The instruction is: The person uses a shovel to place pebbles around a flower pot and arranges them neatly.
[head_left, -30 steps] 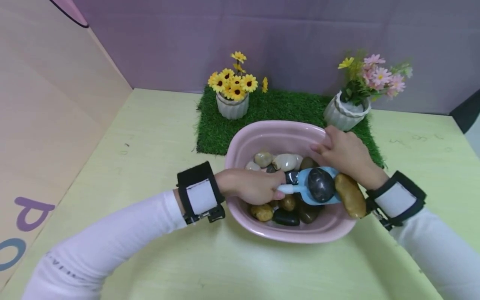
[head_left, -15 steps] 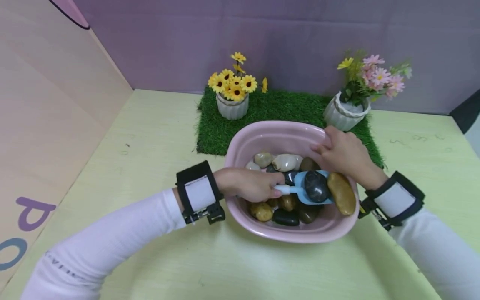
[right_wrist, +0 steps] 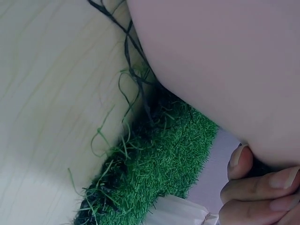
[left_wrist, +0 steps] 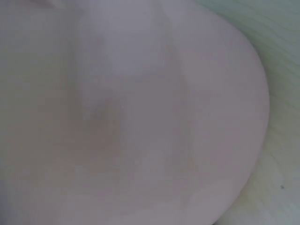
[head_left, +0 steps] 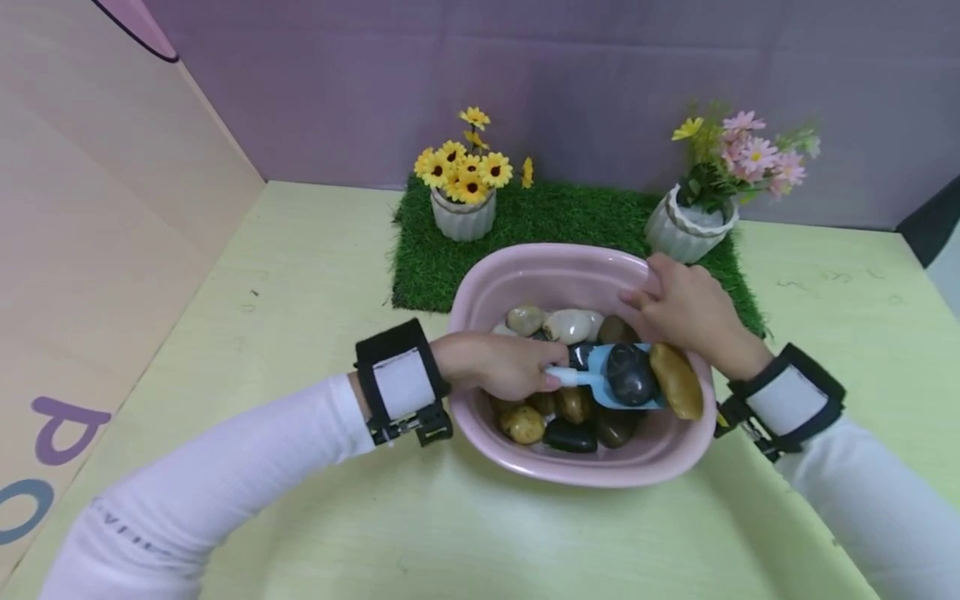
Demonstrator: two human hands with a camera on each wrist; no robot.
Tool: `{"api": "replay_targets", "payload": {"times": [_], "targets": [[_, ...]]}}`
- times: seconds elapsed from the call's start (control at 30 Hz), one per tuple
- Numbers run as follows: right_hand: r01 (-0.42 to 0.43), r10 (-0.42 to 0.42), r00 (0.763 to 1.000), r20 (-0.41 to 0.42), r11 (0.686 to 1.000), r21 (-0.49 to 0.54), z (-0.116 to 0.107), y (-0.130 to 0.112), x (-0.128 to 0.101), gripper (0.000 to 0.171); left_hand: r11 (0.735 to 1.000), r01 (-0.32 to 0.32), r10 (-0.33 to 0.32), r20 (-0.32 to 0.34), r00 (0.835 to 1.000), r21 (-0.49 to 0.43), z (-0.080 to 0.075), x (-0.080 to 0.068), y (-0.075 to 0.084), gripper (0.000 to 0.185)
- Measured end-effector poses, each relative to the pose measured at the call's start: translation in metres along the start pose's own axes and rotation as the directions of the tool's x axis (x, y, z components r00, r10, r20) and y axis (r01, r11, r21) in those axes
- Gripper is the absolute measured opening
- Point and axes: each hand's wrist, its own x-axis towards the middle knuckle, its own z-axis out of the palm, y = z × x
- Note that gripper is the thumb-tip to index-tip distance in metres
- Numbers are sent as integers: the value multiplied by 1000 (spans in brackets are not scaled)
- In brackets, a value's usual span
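A pink bowl [head_left: 540, 271] sits mid-table, filled with several smooth stones. My left hand [head_left: 510, 367] grips the white handle of a small blue scoop [head_left: 600, 371] that carries a dark grey stone [head_left: 630, 375]. A tan stone [head_left: 677, 381] lies against the scoop's right side, by the bowl's right wall. My right hand [head_left: 686, 308] holds the bowl's far right rim, fingers curled over it; its fingertips [right_wrist: 253, 185] show against the bowl's outer wall [right_wrist: 225, 61]. The left wrist view shows only the blurred pink bowl wall [left_wrist: 140, 117].
A green grass mat [head_left: 555, 221] lies behind the bowl, with a white pot of yellow flowers [head_left: 465, 179] at its left and a white pot of pink flowers [head_left: 701, 212] at its right. Purple wall behind, a beige panel on the left, pale yellow tabletop [head_left: 300, 283] around.
The scoop with the dark stone has moved slightly left and back into the bowl, and the tan stone has shifted with it. My right hand keeps its hold on the rim.
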Motion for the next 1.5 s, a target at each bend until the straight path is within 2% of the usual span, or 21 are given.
{"api": "replay_targets", "payload": {"times": [0.27,0.5,0.77,0.93,1.27,1.5], "targets": [[21,-20,1000,-19,1000,6,2,2,0,35,999,-22,22,6,1000,-34,0,0,-3,17],[43,-43,999,-27,998,37,2,3,0,34,1000,-11,10,-37,999,-24,0,4,-3,15],[46,-45,998,-36,998,44,1,2,1,33,1000,-29,29,-27,999,13,-3,5,-5,15],[74,-73,997,-24,996,49,2,5,2,33,999,-42,43,-16,999,28,-5,3,-5,15],[119,-116,992,-56,992,48,3,8,2,35,997,-71,71,-15,997,-21,-9,-7,-3,16],[117,-114,992,-52,992,55,2,9,3,37,997,-74,73,-12,997,-27,-14,-14,0,17]]}}
